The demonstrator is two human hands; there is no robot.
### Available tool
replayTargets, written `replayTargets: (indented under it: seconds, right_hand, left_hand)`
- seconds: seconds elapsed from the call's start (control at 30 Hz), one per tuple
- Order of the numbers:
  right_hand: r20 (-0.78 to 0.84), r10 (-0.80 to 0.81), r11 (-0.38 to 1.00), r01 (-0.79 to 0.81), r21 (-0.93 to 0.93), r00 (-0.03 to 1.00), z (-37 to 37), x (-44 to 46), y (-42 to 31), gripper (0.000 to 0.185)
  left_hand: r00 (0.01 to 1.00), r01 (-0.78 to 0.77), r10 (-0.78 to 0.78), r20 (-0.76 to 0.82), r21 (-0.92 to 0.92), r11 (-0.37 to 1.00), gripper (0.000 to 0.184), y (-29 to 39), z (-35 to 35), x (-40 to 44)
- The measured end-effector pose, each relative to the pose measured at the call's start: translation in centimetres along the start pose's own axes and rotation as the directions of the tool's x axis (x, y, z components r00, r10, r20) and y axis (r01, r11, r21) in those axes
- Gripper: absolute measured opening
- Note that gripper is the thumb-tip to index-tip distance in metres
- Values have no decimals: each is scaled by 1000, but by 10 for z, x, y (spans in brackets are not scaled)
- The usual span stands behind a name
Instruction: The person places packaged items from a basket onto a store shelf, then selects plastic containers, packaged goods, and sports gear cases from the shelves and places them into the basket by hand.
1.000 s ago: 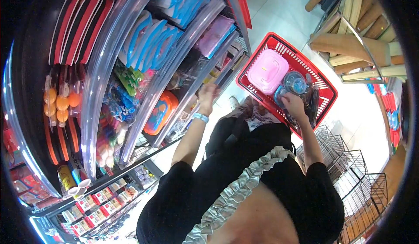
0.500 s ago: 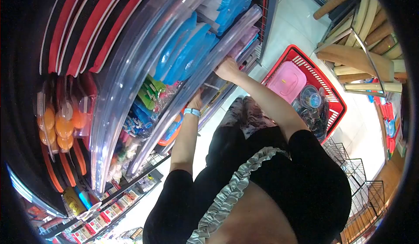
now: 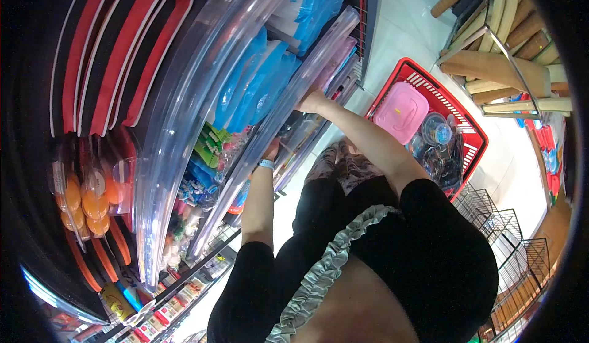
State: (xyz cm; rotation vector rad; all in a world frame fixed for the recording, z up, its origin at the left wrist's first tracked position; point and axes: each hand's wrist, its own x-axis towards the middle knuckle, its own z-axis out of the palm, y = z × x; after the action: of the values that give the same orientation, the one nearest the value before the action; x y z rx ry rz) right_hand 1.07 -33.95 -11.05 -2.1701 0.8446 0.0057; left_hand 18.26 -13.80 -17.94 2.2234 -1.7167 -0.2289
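My right hand (image 3: 311,102) reaches in at the edge of the store shelf, just under a clear plastic shelf strip (image 3: 288,107). Its fingers are hidden among the goods there. Lower and to the left, my left hand (image 3: 270,150), with a pale band at the wrist, also reaches in beneath that strip. Its fingers are mostly out of sight, so I cannot tell what either hand grips. Dark and clear-wrapped goods (image 3: 299,136) lie between and below the hands. Blue packaged items (image 3: 261,91) fill the shelf above them.
On the tiled floor to my right stands a red shopping basket (image 3: 410,67) holding a pink lidded container (image 3: 402,111) and a clear round tub (image 3: 436,129). Wooden rolls (image 3: 497,73) stand in a rack beyond it. Wire baskets (image 3: 500,226) are at lower right.
The view has shifted slightly. My left hand sits a little deeper under the strip, and less of the orange-rimmed blue item beside it shows. My right hand stays at the shelf edge.
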Motion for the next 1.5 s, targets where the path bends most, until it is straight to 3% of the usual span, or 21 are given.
replayTargets:
  seconds: [0.07,0.13,0.17,0.23,0.27,0.33,0.43,0.53,0.6,0.67,0.7,0.8,0.83,0.93,1.07,1.2,1.27,1.33,1.37,1.47,1.5]
  right_hand:
    - [16,-15,994,13,109,1000,8,-6,7,72]
    - [20,-10,979,5,205,1000,9,-25,0,73]
    - [31,-1,962,-7,275,1000,3,-35,-4,69]
    - [77,54,925,-79,371,996,-1,-57,-5,69]
    - [101,81,903,-116,415,992,-3,-68,-4,68]
    - [31,24,894,-35,446,999,-7,-93,1,48]
    - [29,-25,831,4,556,999,-29,-147,13,31]
    - [-68,-41,667,78,741,997,-31,-194,34,33]
    - [-36,3,646,26,763,999,-33,-220,46,28]
    - [-74,-22,564,73,822,997,-28,-240,63,28]
    - [-61,-45,519,76,852,997,-36,-254,65,31]
    - [-29,-65,550,61,833,997,-50,-292,81,34]
    - [0,-46,569,26,822,999,-60,-306,83,36]
    - [-102,61,583,48,811,993,-77,-349,93,40]
    - [-177,177,627,28,779,968,-93,-403,115,41]
    - [-218,339,493,25,869,915,-73,-457,149,41]
    - [-263,433,442,52,896,862,-78,-485,141,39]
    - [-272,526,302,122,945,806,-67,-506,143,39]
    - [-292,567,301,136,944,770,-48,-515,158,40]
    - [-185,715,204,52,977,674,-52,-542,144,37]
    - [-133,751,143,38,989,647,-50,-548,142,34]
  left_hand:
    - [999,-15,14,34,17,1000,51,14,-19,-1]
    - [995,68,-56,79,-172,983,48,18,-23,-1]
    - [977,205,-151,152,-450,869,47,20,-22,0]
    - [891,429,-302,340,-848,312,46,25,-20,3]
    - [843,468,-329,426,-882,57,45,28,-21,6]
    - [792,481,-315,523,-852,-205,43,33,-20,12]
    - [752,480,-314,579,-809,-340,42,40,-14,24]
    - [705,529,-368,607,-795,-297,39,46,-10,37]
    - [665,581,-413,622,-779,-238,34,49,-12,44]
    - [620,537,-421,662,-749,-388,26,58,-15,51]
    - [628,542,-452,634,-773,-331,22,73,-24,52]
    - [720,498,-439,537,-841,-212,24,101,-37,38]
    - [695,530,-439,569,-818,-222,21,112,-44,30]
    - [679,540,-498,538,-827,-156,22,154,-61,6]
    - [771,429,-521,366,-903,1,36,200,-65,-34]
    - [759,442,-583,290,-887,134,47,275,-85,-63]
    - [887,396,-375,268,-860,322,48,256,-70,-77]
    - [897,399,-324,301,-867,299,47,284,-75,-83]
    - [902,412,-294,316,-834,367,46,299,-79,-83]
    - [941,338,-148,306,-802,492,45,299,-57,-80]
    - [901,425,-148,407,-769,478,39,319,-67,-77]
